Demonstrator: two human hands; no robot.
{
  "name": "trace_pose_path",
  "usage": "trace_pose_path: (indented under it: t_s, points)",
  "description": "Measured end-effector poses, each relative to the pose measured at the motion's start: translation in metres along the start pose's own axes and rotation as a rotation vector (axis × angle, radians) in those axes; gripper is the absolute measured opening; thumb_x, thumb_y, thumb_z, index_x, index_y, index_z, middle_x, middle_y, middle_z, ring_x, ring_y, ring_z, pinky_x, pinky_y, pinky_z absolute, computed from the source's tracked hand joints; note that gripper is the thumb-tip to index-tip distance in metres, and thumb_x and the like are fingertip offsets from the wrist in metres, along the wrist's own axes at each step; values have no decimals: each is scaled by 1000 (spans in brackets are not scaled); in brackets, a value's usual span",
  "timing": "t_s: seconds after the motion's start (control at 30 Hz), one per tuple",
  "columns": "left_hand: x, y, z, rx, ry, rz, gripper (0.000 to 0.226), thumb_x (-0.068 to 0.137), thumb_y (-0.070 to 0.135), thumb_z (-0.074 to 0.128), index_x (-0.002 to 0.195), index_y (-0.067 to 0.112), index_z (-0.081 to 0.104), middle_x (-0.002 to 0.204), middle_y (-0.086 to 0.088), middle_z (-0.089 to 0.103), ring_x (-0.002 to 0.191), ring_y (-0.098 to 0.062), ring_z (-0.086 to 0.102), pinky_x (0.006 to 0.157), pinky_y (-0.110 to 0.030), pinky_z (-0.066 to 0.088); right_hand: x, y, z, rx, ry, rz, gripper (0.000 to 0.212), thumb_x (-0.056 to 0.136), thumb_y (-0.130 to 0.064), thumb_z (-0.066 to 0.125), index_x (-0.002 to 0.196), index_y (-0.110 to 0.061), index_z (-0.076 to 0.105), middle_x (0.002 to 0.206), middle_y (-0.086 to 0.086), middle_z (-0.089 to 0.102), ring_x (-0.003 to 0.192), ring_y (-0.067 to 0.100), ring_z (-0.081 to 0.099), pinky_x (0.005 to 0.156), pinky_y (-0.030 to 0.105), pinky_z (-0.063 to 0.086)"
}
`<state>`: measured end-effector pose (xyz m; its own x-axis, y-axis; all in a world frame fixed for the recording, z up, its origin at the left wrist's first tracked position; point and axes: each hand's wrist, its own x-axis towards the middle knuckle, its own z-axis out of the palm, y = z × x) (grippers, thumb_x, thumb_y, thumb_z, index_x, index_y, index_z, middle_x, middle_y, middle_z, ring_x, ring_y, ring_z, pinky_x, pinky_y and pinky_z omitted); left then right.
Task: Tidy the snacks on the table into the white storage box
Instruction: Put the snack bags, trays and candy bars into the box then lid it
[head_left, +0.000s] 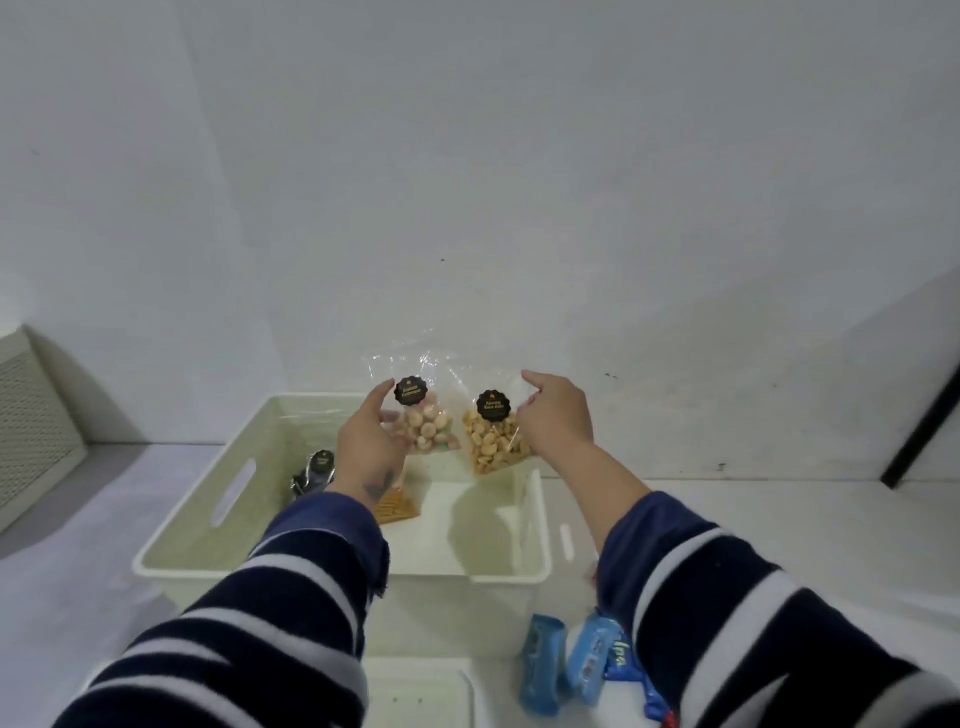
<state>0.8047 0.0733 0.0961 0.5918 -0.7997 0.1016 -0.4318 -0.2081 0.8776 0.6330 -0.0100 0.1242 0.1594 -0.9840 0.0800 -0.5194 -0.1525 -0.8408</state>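
The white storage box (171, 551) stands open on the table in front of me. My left hand (366, 447) holds a clear bag of pale round snacks (426, 428) with a black label, above the box's far side. To its right, my right hand (556, 415) pinches a clear bag of yellow nuts (491, 444) with a black label, also over the box. Inside the box lie a dark packet (311, 475) and an orange-brown snack bag (397, 506), partly hidden by my left wrist.
Blue snack packets (540, 665) lie on the white table (78, 597) at the front right of the box, partly under my right sleeve. A white lid or tray (415, 691) sits at the near edge. A perforated white panel (31, 421) stands far left. A wall rises behind.
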Motion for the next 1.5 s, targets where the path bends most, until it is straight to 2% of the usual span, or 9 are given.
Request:
trace_pose_path:
  t_s: [0.23, 0.37, 0.47, 0.67, 0.77, 0.83, 0.97, 1.13, 1.5]
  points:
    - [33, -61, 16, 46, -140, -138, 66, 87, -7, 57, 143, 21, 36, 93, -1, 57, 78, -7, 56, 77, -26, 50, 6, 12, 78, -77, -52, 156, 61, 89, 8, 37, 142, -23, 45, 144, 0, 49, 124, 22, 53, 96, 28, 48]
    - [55, -87, 44, 85, -201, -195, 59, 87, -7, 55, 136, 24, 42, 92, -6, 61, 88, -25, 64, 80, -41, 56, 26, 30, 100, -213, -28, 244, 58, 91, 8, 34, 141, -19, 45, 143, 3, 49, 128, 25, 49, 100, 31, 45]
    - [62, -100, 61, 167, -273, -199, 62, 88, -9, 48, 137, 28, 37, 98, -6, 60, 84, -20, 60, 74, -36, 55, 35, 43, 113, -319, -109, 314, 47, 92, 6, 39, 136, -10, 48, 135, 10, 54, 120, 28, 53, 90, 30, 48]
    - [68, -106, 70, 329, -388, -175, 72, 87, -6, 49, 146, 29, 28, 131, -18, 51, 107, -29, 57, 96, -41, 49, 35, 53, 125, -441, -279, 423, 50, 90, -6, 47, 139, -7, 37, 125, 15, 56, 109, 30, 58, 64, 31, 46]
    - [67, -93, 65, 295, -409, -233, 76, 85, -8, 55, 147, 27, 28, 139, -18, 46, 119, -31, 53, 97, -34, 48, 33, 39, 115, -498, -337, 383, 33, 91, -7, 48, 124, -4, 50, 103, 10, 62, 93, 25, 61, 49, 26, 39]
    - [63, -81, 57, 347, -410, -243, 75, 87, -4, 56, 149, 24, 25, 141, -15, 46, 115, -27, 53, 90, -28, 46, 25, 24, 100, -542, -402, 322, 21, 94, -8, 47, 113, -9, 55, 96, 6, 61, 90, 23, 60, 60, 25, 47]
    - [45, -50, 40, 488, -433, -230, 67, 90, 11, 59, 148, 20, 27, 140, -11, 48, 124, -30, 49, 104, -38, 43, 9, 7, 62, -455, -432, 205, 44, 92, -8, 51, 136, -6, 47, 138, 8, 52, 121, 25, 53, 95, 27, 45]
    - [10, 1, 38, 590, -496, -85, 54, 92, 24, 55, 142, 20, 37, 138, -7, 50, 120, -26, 53, 102, -37, 44, -25, -1, 2, -295, -398, 87, 44, 91, -19, 57, 135, -18, 52, 124, 2, 56, 101, 17, 54, 83, 24, 43]
    - [-124, 129, 119, 688, -657, 151, 50, 94, 33, 53, 140, 18, 41, 144, -5, 44, 130, -24, 43, 109, -35, 35, -110, 62, -177, -582, -392, 93, 45, 95, -23, 52, 139, -14, 48, 147, 3, 43, 134, 22, 42, 105, 26, 35]
